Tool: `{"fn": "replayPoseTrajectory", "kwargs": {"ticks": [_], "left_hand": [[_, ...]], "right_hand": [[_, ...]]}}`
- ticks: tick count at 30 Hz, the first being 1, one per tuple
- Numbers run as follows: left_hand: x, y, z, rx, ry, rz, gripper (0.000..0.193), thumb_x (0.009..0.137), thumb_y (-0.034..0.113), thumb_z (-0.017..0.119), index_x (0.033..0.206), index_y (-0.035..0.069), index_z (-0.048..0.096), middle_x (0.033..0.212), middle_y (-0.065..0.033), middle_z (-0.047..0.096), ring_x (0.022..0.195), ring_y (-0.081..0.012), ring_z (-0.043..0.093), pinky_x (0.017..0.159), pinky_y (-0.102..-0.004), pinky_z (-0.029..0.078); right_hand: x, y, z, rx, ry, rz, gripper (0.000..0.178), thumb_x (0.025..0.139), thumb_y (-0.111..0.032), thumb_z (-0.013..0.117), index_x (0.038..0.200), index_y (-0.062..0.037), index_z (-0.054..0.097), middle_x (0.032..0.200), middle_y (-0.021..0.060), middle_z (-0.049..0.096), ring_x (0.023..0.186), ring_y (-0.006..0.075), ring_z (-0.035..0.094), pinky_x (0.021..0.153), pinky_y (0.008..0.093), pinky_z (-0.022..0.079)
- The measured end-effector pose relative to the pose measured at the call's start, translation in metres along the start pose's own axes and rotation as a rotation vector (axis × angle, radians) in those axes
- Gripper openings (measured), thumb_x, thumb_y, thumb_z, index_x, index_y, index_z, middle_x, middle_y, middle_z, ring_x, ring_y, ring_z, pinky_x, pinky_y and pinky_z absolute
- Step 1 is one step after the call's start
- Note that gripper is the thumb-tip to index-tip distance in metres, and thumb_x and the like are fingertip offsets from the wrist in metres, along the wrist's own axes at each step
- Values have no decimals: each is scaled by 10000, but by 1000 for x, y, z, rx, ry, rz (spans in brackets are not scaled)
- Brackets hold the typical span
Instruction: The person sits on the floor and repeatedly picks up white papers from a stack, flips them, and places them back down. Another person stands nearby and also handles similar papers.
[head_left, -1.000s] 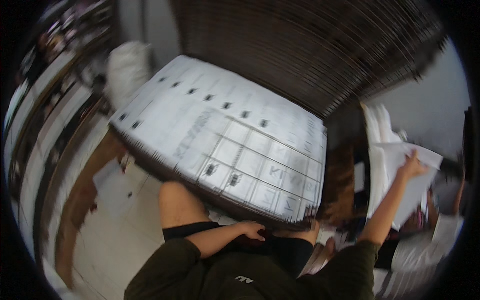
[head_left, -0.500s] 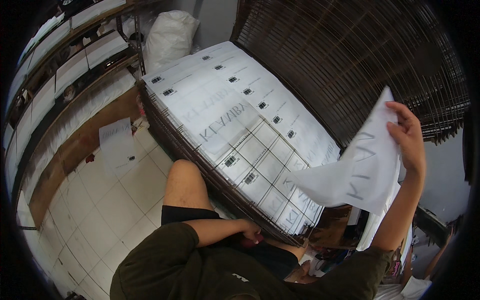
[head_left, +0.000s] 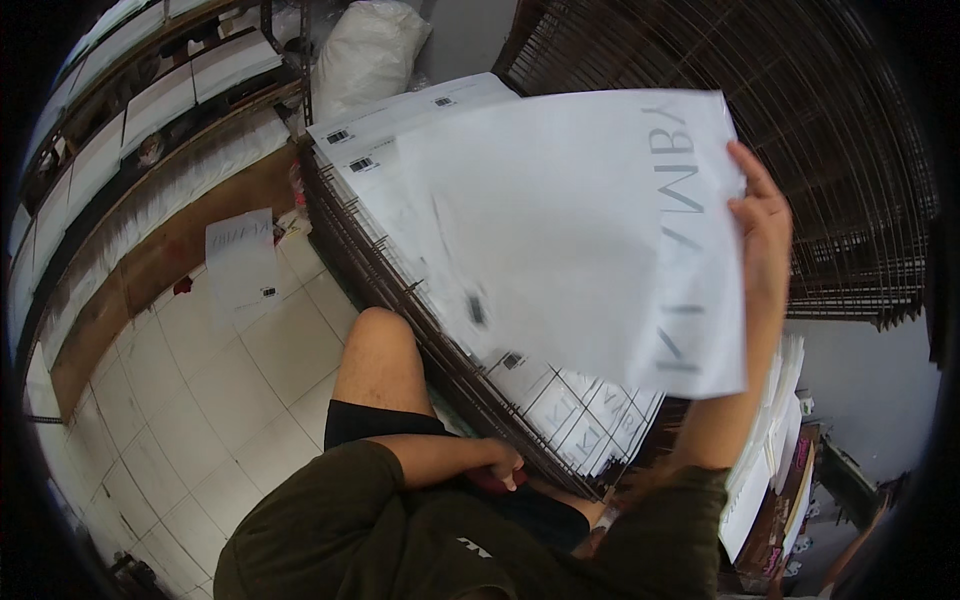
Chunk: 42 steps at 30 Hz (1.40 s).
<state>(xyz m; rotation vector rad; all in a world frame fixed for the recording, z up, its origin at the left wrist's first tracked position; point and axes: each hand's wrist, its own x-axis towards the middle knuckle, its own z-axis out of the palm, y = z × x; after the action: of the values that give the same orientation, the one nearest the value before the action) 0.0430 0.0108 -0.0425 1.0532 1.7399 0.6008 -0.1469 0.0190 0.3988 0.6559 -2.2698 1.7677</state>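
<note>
My right hand [head_left: 764, 215] is closed on the edge of a thin white printed sheet [head_left: 540, 220], pinching it between thumb and fingers. The sheet spreads out leftward over the wire rack [head_left: 400, 285], covering most of it, and its lower part is smeared by motion. Other printed sheets [head_left: 455, 92] lie on the rack and show past its far and near ends. Low in front of my body, my left hand [head_left: 507, 465] is curled closed beside the rack's near edge. Something dark red shows under its fingers, too hidden to name.
Raised wire racks [head_left: 830, 150] stand at the right back. Shelves [head_left: 190, 90] with white stacks line the left. A loose printed sheet [head_left: 240, 255] lies on the tiled floor. A white sack [head_left: 370, 60] sits behind the rack; white stacked sheets [head_left: 765, 450] stand at the right.
My right hand has moved left and slightly up. The sheet, folded and hanging at the right before, is now spread across the rack. My left hand has stayed in nearly the same place.
</note>
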Motion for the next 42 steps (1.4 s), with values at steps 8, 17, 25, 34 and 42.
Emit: {"fn": "replayPoseTrajectory", "kwargs": {"ticks": [8, 17, 25, 34, 42], "left_hand": [[3, 4, -3, 40, -18, 73, 698, 751, 517, 647, 1223, 21, 513, 1214, -186, 547, 1119, -354, 522, 921, -442, 415], [7, -2, 4, 75, -29, 85, 715, 771, 547, 612, 1262, 51, 456, 1213, -187, 531, 1127, -361, 513, 916, -464, 403], [8, 5, 1, 89, -71, 24, 668, 787, 546, 595, 1241, 73, 465, 1232, -168, 513, 1156, -350, 488, 923, -463, 394], [-5, 14, -8, 81, -41, 26, 667, 760, 507, 647, 1217, 38, 521, 1238, -170, 534, 1157, -341, 498, 943, -431, 397], [5, 7, 5, 97, -31, 103, 630, 756, 530, 629, 1158, 47, 578, 1156, -188, 586, 1091, -346, 545, 897, -445, 423]], "right_hand": [[-60, 254, 28, 373, 309, 234, 617, 760, 124, 449, 1361, 62, 322, 1218, 107, 480, 776, 77, 507, 678, 189, 445], [-114, 343, 82, 250, 325, 526, 677, 736, 112, 475, 1385, -21, 335, 1341, 100, 428, 820, 109, 534, 654, 215, 438], [-109, 352, 83, 233, 295, 521, 693, 732, 96, 477, 1395, -34, 321, 1420, 86, 342, 615, 41, 429, 475, 189, 322], [-119, 370, 79, 165, 272, 442, 710, 740, 83, 498, 1408, -45, 297, 1450, 134, 284, 1006, 177, 528, 759, 251, 450], [-154, 309, 78, -348, 350, 323, 679, 761, 22, 585, 1385, -96, 345, 1260, 138, 489, 1068, 228, 531, 829, 329, 455]]}}
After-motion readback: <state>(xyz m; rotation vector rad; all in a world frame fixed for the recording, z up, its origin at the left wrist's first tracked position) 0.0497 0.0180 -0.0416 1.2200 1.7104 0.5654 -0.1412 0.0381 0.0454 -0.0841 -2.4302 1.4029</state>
